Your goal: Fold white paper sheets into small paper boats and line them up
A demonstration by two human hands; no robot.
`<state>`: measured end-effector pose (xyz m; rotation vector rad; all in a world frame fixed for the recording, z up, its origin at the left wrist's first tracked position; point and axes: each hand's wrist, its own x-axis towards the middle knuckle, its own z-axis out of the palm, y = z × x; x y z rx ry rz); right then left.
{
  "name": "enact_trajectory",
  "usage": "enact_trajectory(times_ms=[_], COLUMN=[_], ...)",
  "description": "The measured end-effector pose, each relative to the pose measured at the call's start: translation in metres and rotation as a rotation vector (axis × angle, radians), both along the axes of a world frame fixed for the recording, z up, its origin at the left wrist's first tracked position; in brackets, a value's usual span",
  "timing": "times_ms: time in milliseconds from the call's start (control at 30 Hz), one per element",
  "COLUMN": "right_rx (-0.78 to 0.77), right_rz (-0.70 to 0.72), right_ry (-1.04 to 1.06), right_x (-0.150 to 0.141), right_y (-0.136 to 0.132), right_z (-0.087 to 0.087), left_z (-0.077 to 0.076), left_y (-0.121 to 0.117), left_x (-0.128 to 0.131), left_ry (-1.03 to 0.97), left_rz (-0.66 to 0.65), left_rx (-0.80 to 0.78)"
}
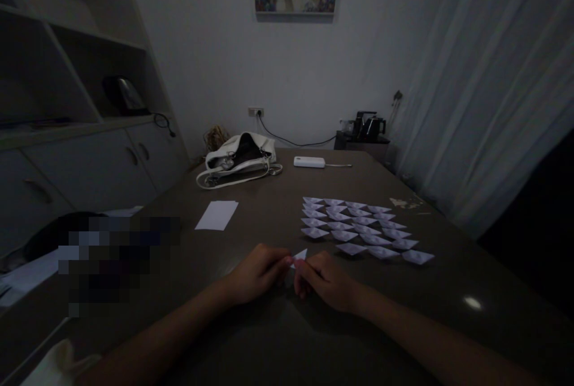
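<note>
A small piece of folded white paper (300, 254) is pinched between both hands above the dark table. My left hand (263, 269) grips its left side with thumb and fingers closed. From the other side my right hand (323, 278) holds it, fingers curled in underneath. The fingers cover most of the paper, and only a pointed white tip rises between them. Just beyond my right hand, several white folded paper boats (343, 235) stand in rows. A short stack of flat white paper sheets (217, 215) lies beyond my left hand.
A white handbag (251, 156) sits open at the table's far left. Right of it lies a white power bank (309, 162) with a short cord. Torn scraps (403, 202) lie near the right edge. A kettle (373, 128) stands on a cabinet behind.
</note>
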<state>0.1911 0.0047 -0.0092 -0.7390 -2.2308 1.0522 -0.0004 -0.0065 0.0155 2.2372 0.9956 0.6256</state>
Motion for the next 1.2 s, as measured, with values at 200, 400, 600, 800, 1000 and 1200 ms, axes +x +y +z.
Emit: enact_trajectory(times_ms=[200,400,600,800,1000,1200], right_rx=[-0.018,-0.063,-0.044,-0.072,-0.109,-0.144], right_rz=[0.009,0.044,-0.029,-0.028,-0.013,-0.058], right_ry=[0.014,0.011,-0.005,0.031,0.068,0.123], right_x=[-0.0001,0.0017,0.0017,0.0007,0.0014,0.0010], right_y=[-0.0001,-0.0005,-0.0014,-0.0017,-0.0015,-0.0021], right_z=[0.0001,0.0030,0.0030,0.0023,0.0007,-0.0011], left_z=[0.0001,-0.0007,-0.0018,0.0005,0.0005,-0.0023], left_y=[-0.0002,-0.0003,0.0011,-0.0007,-0.0009,0.0009], left_x=[0.0006,-0.0004,-0.0020,-0.0007,-0.0005,-0.0019], left_ry=[-0.012,0.007,0.047,0.084,0.050,0.031], left_rz=[-0.017,-0.035,-0.103,-0.111,-0.104,-0.095], left_rx=[0.008,0.001,-0.005,0.014,-0.016,-0.019])
